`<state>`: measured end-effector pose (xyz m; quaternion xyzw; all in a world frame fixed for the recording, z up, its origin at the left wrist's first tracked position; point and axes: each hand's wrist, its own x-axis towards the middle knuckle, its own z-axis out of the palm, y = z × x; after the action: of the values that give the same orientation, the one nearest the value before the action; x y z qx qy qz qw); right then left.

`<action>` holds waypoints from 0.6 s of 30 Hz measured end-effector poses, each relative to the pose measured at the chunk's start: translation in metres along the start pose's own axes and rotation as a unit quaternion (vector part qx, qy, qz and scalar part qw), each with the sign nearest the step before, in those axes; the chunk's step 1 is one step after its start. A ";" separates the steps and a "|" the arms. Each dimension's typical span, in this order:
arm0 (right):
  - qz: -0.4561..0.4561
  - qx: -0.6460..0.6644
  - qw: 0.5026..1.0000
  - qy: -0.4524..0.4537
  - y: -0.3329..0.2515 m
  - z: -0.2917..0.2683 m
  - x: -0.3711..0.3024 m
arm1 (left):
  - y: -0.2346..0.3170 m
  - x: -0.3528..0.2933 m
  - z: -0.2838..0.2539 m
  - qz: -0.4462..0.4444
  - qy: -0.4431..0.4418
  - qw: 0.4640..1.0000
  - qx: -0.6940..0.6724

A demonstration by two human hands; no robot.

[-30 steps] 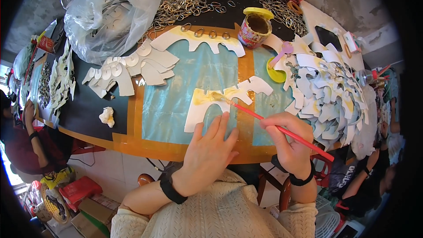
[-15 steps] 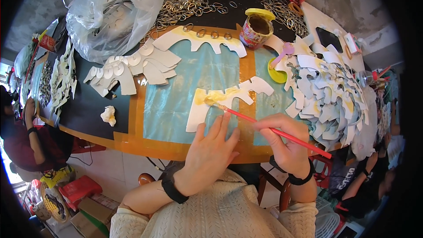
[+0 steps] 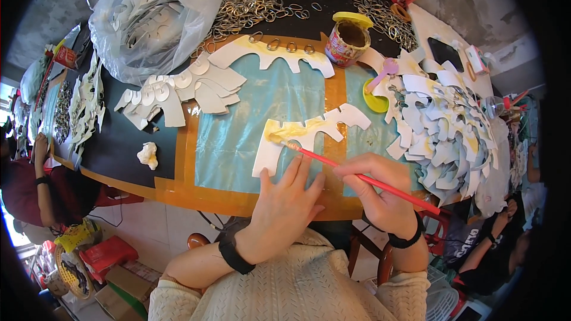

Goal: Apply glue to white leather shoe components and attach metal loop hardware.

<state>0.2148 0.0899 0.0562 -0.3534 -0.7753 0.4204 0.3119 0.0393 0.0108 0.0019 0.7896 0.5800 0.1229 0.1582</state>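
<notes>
A white cut-out piece (image 3: 269, 156) with notched edges lies on the blue sheet (image 3: 229, 160), smeared along its upper part with something yellowish and wet. My left hand (image 3: 275, 217) rests flat at its lower edge, fingers spread and fingertips touching it. Pinched in my right hand (image 3: 380, 193) is a red-handled brush (image 3: 320, 159), its bristles on the yellow smear near the piece's left end. Beyond it lies another white cut-out (image 3: 229, 53), with several oval metal rings (image 3: 273, 44) along its upper edge.
An open tin (image 3: 348, 44) of brownish stuff stands behind. To the right are a pile of smeared white pieces (image 3: 443, 137) and a purple spoon (image 3: 389, 66). A clear bag (image 3: 113, 41), loose rings (image 3: 247, 9) and stacked pieces (image 3: 208, 86) sit at left and back. Co-workers flank the table.
The brush tip has shifted slightly left along the piece, and my right hand has moved a little left with it. My left hand stays nearly in place.
</notes>
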 end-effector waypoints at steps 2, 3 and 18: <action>-0.005 -0.001 1.000 -0.001 0.001 0.004 0.001 | 0.001 0.001 -0.002 0.000 -0.009 1.000 -0.002; -0.011 -0.003 1.000 -0.002 0.002 0.005 0.002 | 0.001 0.002 -0.003 -0.002 -0.013 1.000 -0.004; -0.027 -0.048 0.998 0.037 0.001 0.007 0.010 | 0.000 0.002 -0.003 -0.002 -0.020 1.000 0.006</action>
<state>0.2043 0.0959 0.0542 -0.3622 -0.7916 0.3613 0.3340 0.0394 0.0133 0.0046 0.7917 0.5790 0.1030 0.1653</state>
